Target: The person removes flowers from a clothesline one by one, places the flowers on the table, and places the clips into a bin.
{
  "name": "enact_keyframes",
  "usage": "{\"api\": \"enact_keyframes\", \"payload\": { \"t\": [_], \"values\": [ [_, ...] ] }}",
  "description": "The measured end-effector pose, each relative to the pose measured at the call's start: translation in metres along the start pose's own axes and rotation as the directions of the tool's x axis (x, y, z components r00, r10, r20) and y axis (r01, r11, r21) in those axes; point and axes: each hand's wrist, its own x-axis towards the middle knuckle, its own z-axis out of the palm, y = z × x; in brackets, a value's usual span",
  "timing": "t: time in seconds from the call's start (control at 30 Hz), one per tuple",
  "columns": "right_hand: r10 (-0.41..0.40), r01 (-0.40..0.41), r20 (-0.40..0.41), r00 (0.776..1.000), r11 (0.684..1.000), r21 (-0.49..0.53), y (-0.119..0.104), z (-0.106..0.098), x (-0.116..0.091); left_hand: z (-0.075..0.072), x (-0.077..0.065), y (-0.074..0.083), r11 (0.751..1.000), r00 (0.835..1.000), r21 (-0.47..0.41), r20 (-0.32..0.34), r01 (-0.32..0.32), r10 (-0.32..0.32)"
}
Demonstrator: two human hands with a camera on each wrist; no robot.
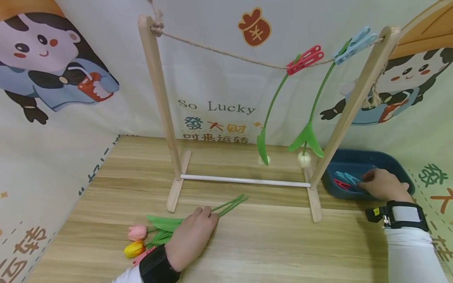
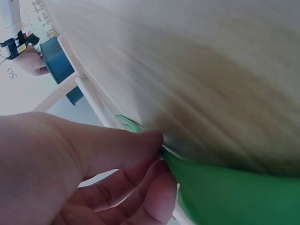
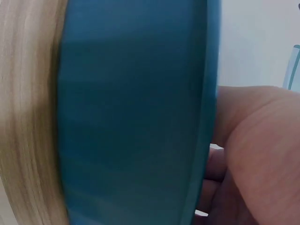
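Observation:
On the left, artificial tulips with a pink head [image 1: 137, 232] and a yellow head [image 1: 134, 249] lie on the table, a pinkish-red piece beside them. My left hand [image 1: 192, 237] pinches a green tulip stem [image 1: 231, 205] between thumb and fingers; a broad green leaf [image 2: 234, 187] spreads out past the fingertips. Inside the dark blue bin [image 1: 383, 157] lie blue clothespins [image 1: 345, 178] and a red clothespin [image 1: 341, 184]. My right hand [image 1: 383, 185] reaches over the bin's rim, fingertips right at a blue clothespin's end. The bin wall hides those fingertips in the right wrist view.
A wooden rack [image 1: 161, 98] stands in the middle with a white crossbar [image 1: 244, 181] low down. From its rope [image 1: 219, 51], a red clothespin [image 1: 305, 59] and a blue clothespin [image 1: 355, 45] hold two white tulips [image 1: 304, 159] upside down. Printed cloth hangs behind.

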Motion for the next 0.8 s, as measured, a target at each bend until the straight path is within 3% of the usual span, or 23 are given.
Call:
{"api": "enact_keyframes", "payload": {
  "t": [0.13, 0.27, 0.4, 0.53, 0.67, 0.73, 0.8],
  "values": [
    [-0.012, 0.012, -0.023, 1.0, 1.0, -0.001, 0.002, -0.001, -0.003, -0.004, 0.001, 0.0, 1.0, 1.0, -0.013, 0.015, 0.002, -0.002],
    [-0.046, 0.046, -0.103, 0.994, 0.999, -0.003, -0.003, -0.013, -0.012, -0.015, 0.004, -0.002, 0.997, 0.998, -0.079, 0.055, 0.026, -0.021],
    [-0.076, 0.075, -0.224, 0.972, 0.997, -0.016, -0.027, -0.037, -0.025, -0.031, 0.011, -0.007, 0.987, 0.999, -0.153, 0.015, 0.039, -0.038],
    [-0.123, 0.125, -0.373, 0.92, 0.992, -0.018, -0.061, -0.061, -0.044, -0.047, 0.024, -0.011, 0.98, 0.995, -0.194, -0.074, 0.047, -0.062],
    [-0.167, 0.199, -0.501, 0.849, 0.98, 0.011, -0.096, -0.083, -0.065, -0.063, 0.039, -0.018, 0.972, 0.98, -0.234, -0.189, 0.01, -0.056],
    [-0.185, 0.237, -0.563, 0.805, 0.971, 0.019, -0.113, -0.093, -0.074, -0.071, 0.048, -0.021, 0.962, 0.966, -0.273, -0.253, -0.026, -0.046],
    [-0.214, 0.288, -0.631, 0.746, 0.958, 0.016, -0.129, -0.102, -0.083, -0.079, 0.057, -0.022, 0.948, 0.951, -0.315, -0.306, -0.054, -0.047]
  ]
}}
